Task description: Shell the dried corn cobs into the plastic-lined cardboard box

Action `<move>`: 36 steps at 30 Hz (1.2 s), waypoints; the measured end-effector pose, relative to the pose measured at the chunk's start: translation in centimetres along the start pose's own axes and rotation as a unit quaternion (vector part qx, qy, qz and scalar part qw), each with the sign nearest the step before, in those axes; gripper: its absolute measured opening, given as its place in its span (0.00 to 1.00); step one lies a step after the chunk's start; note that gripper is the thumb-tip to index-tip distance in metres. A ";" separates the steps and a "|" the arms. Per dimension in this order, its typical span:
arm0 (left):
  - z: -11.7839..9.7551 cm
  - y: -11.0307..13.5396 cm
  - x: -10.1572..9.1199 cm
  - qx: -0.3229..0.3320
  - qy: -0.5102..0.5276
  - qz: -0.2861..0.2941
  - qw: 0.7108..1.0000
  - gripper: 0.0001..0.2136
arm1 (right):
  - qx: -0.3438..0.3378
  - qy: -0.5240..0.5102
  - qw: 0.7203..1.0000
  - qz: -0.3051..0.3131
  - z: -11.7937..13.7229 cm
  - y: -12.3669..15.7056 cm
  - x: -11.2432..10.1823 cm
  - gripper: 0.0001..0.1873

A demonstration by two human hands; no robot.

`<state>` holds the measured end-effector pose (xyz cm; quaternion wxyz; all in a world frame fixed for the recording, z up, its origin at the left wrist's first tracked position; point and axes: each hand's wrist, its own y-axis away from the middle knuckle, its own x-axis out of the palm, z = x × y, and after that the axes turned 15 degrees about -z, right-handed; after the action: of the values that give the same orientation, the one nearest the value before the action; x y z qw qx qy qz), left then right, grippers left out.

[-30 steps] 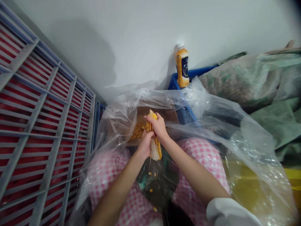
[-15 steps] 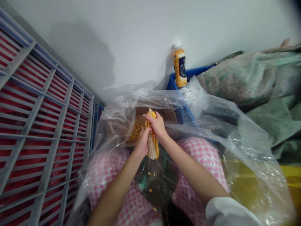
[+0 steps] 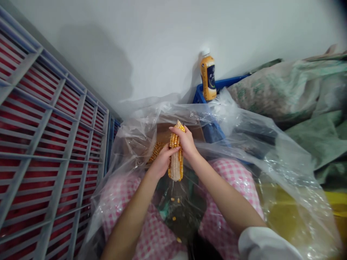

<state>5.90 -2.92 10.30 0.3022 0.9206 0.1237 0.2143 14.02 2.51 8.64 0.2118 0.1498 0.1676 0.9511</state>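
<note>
Both hands grip one corn cob, tilted slightly, its tip pointing away from me. Yellow kernels cover its upper part and sides, while a bare pale strip runs down the lower face. My left hand is closed on the cob's left side, with its thumb lying across the front. My right hand wraps the upper right side, thumb over the kernels. Behind the hands stands a cardboard box with loose corn kernels at its left. Clear plastic sheeting surrounds the box and drapes over my knees.
A grey slatted crate rises on the left. At the back right, a drink bottle stands by a blue crate. Bulky woven sacks fill the right side. A few stray kernels lie on the plastic between my knees.
The cob has turned slightly, showing its bare strip more toward me, and its tip has shifted right. My left thumb has moved to lie across the front of the cob.
</note>
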 end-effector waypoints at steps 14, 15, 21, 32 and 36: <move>1.0 -0.2 0.3 0.038 0.017 -0.096 0.995 0.09 | -0.035 0.023 0.999 0.002 -0.6 0.5 0.2 0.17; 1.0 -0.2 0.3 0.036 0.017 -0.101 0.994 0.09 | -0.036 0.024 0.999 0.002 -0.6 0.6 0.2 0.17; 1.3 -0.2 0.4 0.033 0.011 -0.117 0.992 0.08 | -0.038 0.026 0.999 0.001 -0.9 0.7 0.3 0.16; 0.5 -1.4 -0.9 0.241 -0.288 -0.033 0.926 0.18 | 0.009 -0.032 0.999 -0.043 -0.3 -0.1 0.1 0.16; 0.8 -1.1 -1.0 0.415 -0.440 -0.107 0.790 0.21 | -0.022 -0.025 0.998 -0.049 -0.3 -0.2 -0.1 0.17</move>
<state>5.29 -2.80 8.73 -0.0658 0.9330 0.1524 -0.3192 14.08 2.52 8.24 0.2660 0.1605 0.1483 0.9389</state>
